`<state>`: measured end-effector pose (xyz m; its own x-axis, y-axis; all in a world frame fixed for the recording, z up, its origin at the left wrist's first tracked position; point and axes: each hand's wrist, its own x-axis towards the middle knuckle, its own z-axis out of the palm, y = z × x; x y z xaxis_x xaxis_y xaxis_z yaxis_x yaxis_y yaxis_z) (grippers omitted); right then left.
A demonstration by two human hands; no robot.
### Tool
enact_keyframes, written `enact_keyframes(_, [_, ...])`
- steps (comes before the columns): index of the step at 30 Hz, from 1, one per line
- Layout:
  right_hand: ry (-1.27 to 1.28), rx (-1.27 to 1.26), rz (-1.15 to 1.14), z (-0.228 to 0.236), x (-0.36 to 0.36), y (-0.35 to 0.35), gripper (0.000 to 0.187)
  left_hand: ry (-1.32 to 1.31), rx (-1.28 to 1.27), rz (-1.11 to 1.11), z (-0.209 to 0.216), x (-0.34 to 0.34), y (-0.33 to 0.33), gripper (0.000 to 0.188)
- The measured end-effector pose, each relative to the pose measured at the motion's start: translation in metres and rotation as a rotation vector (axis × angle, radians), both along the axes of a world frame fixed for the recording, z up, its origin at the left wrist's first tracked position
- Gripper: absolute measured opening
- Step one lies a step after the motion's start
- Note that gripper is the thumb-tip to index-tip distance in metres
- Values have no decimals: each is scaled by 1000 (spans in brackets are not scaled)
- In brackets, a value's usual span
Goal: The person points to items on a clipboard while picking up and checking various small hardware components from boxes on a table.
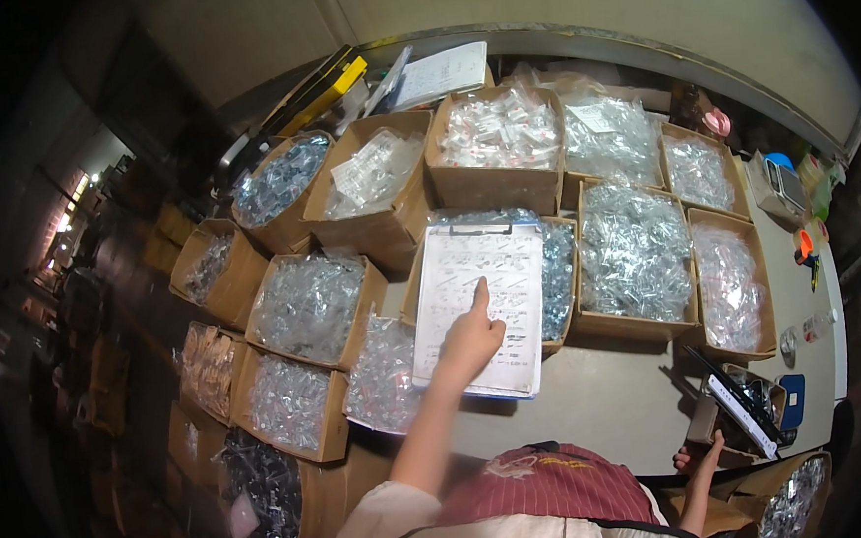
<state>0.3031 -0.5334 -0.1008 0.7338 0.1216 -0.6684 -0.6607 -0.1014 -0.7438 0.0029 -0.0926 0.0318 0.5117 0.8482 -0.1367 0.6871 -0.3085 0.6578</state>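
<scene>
A clipboard (432, 298) with a sheet of printed line drawings and handwritten marks lies across the boxes in front of me. My left hand (472, 337) rests over the sheet, index finger stretched out onto it and the other fingers curled, holding nothing. At the lower right, my right hand (700, 458) is beside a small open carton (701, 420), its thumb and fingers apart. Long black and white strips (740, 413) lie slanted across that carton, close to the thumb. Whether the hand touches the carton or the strips I cannot tell.
Cardboard boxes full of bagged small parts (636, 247) crowd the table (605, 386) on several sides. Papers (438, 76) and a yellow-black case (340, 77) stand at the back. A clear bottle (820, 326), a blue pad (791, 400) and an orange item (804, 246) sit at the right.
</scene>
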Motion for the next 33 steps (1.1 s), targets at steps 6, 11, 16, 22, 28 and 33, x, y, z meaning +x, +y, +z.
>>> enact_keyframes(6, [-18, 15, 44, 3, -3, 1, 74, -11, -26, 39, -1, 0, -5, 78])
enact_keyframes(11, [-40, -65, 51, 1, -2, 2, 78, 13, 46, 141, 2, -10, -21, 76])
enact_keyframes(16, [-34, -22, 36, 3, -3, 3, 77, 6, 79, 309, -4, -30, -10, 74])
enact_keyframes(22, [-13, 3, 33, -1, -1, 1, 76, -26, 70, 249, -13, -38, -9, 74])
enact_keyframes(28, [-20, -52, 15, 0, -1, 1, 76, 25, -8, 129, -5, -24, -15, 70])
enact_keyframes(33, [-47, -102, -10, 0, -2, 3, 77, 24, 50, 172, -3, -19, -20, 69])
